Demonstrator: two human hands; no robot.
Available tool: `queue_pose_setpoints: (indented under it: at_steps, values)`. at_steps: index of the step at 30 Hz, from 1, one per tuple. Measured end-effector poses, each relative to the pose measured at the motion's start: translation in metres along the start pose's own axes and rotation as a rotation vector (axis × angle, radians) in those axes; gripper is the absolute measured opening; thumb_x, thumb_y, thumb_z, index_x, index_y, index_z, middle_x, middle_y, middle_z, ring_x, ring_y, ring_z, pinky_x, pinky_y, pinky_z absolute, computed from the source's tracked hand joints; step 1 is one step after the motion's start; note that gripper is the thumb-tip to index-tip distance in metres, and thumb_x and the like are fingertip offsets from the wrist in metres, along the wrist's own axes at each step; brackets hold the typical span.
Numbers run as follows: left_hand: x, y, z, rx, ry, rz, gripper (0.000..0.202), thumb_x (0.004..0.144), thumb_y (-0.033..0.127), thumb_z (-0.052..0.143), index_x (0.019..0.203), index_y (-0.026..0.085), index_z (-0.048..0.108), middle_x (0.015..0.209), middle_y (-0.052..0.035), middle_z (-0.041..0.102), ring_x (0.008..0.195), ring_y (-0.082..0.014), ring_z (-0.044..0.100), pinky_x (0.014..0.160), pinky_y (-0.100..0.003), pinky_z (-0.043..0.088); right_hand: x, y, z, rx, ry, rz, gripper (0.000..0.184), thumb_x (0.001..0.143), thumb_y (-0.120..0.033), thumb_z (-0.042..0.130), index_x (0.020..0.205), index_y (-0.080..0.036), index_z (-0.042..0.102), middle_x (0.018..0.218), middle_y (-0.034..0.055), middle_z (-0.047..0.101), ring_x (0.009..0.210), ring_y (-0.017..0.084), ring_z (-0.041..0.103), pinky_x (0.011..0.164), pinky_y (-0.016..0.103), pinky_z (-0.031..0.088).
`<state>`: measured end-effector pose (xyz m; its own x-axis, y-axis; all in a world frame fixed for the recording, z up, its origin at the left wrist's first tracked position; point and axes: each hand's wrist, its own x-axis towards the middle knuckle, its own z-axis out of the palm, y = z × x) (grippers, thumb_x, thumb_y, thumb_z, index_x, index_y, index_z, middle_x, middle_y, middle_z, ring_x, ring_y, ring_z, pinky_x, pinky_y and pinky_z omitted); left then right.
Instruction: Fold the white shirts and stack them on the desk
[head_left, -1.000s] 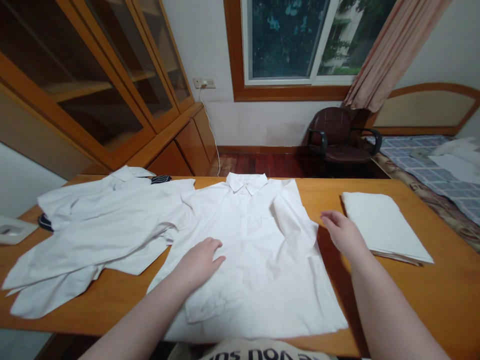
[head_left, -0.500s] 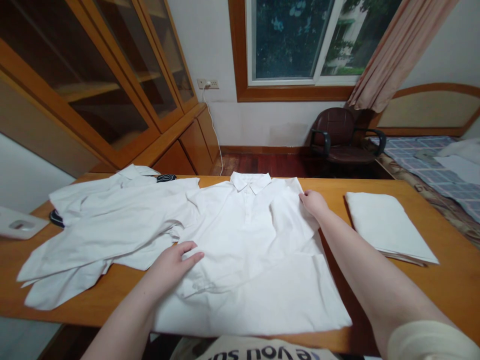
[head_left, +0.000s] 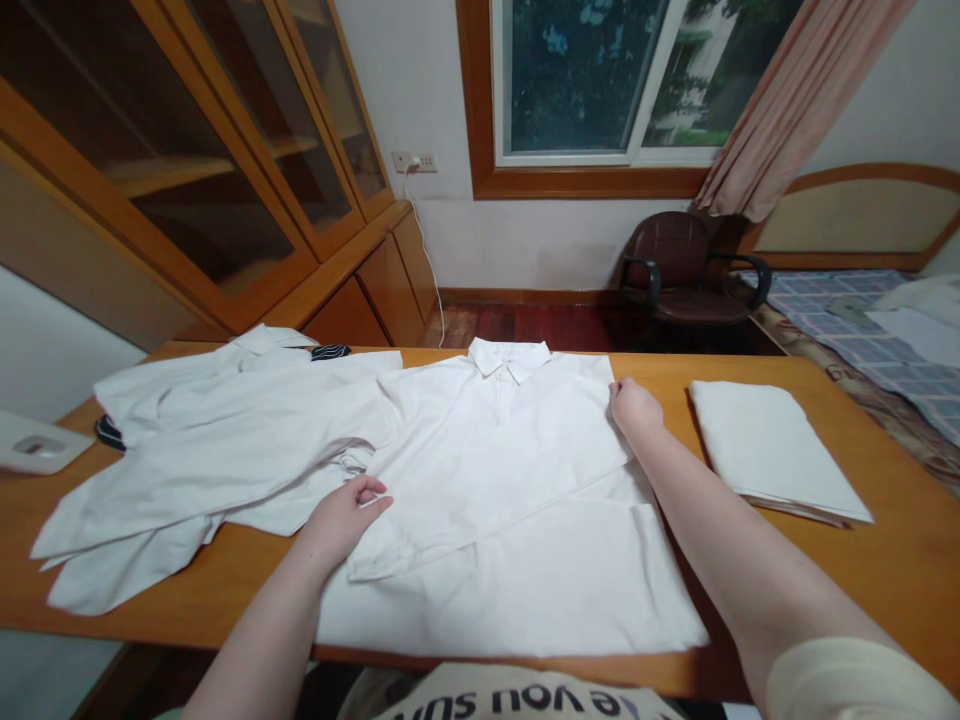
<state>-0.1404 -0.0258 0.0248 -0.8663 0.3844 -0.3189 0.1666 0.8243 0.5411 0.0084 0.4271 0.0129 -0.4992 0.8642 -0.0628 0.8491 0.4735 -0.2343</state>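
A white collared shirt (head_left: 510, 490) lies spread on the wooden table (head_left: 885, 560) in front of me, collar away from me, its right sleeve folded across the body. My left hand (head_left: 346, 512) rests on the shirt's left edge, fingers closed on the fabric of the folded sleeve. At the far right shoulder of the shirt, my right hand (head_left: 634, 407) pinches the cloth with its fingers curled.
A heap of other white shirts (head_left: 217, 440) covers the table's left part. A folded white stack (head_left: 772, 450) lies at the right. A white device (head_left: 34, 445) sits at the left edge. Beyond stand a wooden cabinet (head_left: 187, 170), a brown armchair (head_left: 686, 265) and a bed (head_left: 885, 320).
My right hand went from the table beside the shirt up to its right shoulder and gripped it. My left hand slid left to the shirt's edge. The folded sleeve now lies flatter.
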Motion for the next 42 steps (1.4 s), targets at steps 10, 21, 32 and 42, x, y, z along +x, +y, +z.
queue_pose_setpoints:
  at_steps: [10, 21, 32, 42]
  values:
    - [-0.011, -0.006, 0.002, -0.102, 0.064, 0.031, 0.034, 0.066, 0.043, 0.057, 0.090, 0.019, 0.060, 0.084, -0.0032, 0.067, 0.081, -0.0222, 0.064, 0.074, -0.031, 0.047, -0.098, -0.039, 0.015, -0.022, -0.176, -1.069, 0.061, 0.089, -0.052, 0.041, 0.141, -0.020, 0.038, 0.150, 0.0112, 0.030, 0.136, 0.027, 0.028, 0.110, 0.043, 0.020]
    - [-0.005, 0.001, 0.010, 0.002, 0.144, 0.039, 0.028, 0.071, 0.039, 0.052, 0.090, 0.020, 0.059, 0.087, -0.0047, 0.068, 0.084, -0.0222, 0.064, 0.078, -0.030, 0.047, -0.003, 0.010, 0.017, -0.163, -0.130, -0.583, 0.064, 0.091, -0.056, 0.030, 0.146, -0.023, 0.026, 0.154, 0.0078, 0.018, 0.140, 0.027, 0.016, 0.110, 0.052, 0.013]
    - [-0.038, -0.007, 0.000, 0.069, 0.244, 0.173, 0.045, 0.082, 0.046, 0.044, 0.114, 0.015, 0.055, 0.111, -0.0119, 0.064, 0.100, -0.0250, 0.060, 0.089, -0.036, 0.046, -0.110, 0.029, -0.030, 0.016, -0.164, -0.621, 0.037, 0.089, -0.048, 0.039, 0.096, -0.022, 0.064, 0.097, 0.0079, 0.067, 0.086, 0.022, 0.060, 0.076, 0.032, 0.044]
    - [-0.061, -0.022, 0.007, 0.220, 0.229, 0.139, 0.042, 0.073, 0.040, 0.049, 0.104, 0.013, 0.059, 0.113, -0.0162, 0.063, 0.108, -0.0308, 0.057, 0.097, -0.041, 0.041, -0.175, 0.069, -0.017, 0.004, -0.190, -0.508, 0.035, 0.082, -0.045, 0.052, 0.103, -0.020, 0.064, 0.091, 0.0117, 0.066, 0.083, 0.026, 0.061, 0.076, 0.036, 0.044]
